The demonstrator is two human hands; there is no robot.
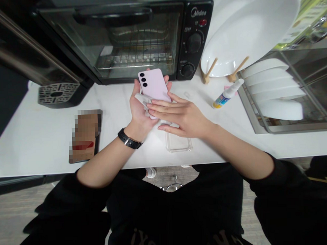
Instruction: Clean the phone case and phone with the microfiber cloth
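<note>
A pale pink smartphone [155, 85] lies back side up in my left hand [139, 114], its three dark camera lenses at the upper left. My left fingers curl round the phone from beneath, their tips showing at its edges. With flat fingers my right hand [180, 114] presses a white wipe [142, 99] against the lower part of the phone's back. The wipe is partly hidden under those fingers. Just below my right hand, a clear phone case [178, 145] lies on the white counter [119, 92].
Behind the hands stands a black toaster oven [198, 57]. A spray bottle [224, 97] is on the right, near large white plates [246, 37] in a wooden stand and a rack of bowls [277, 82]. At left lie a second phone [85, 139] with a blurred screen and a black drip tray [57, 94].
</note>
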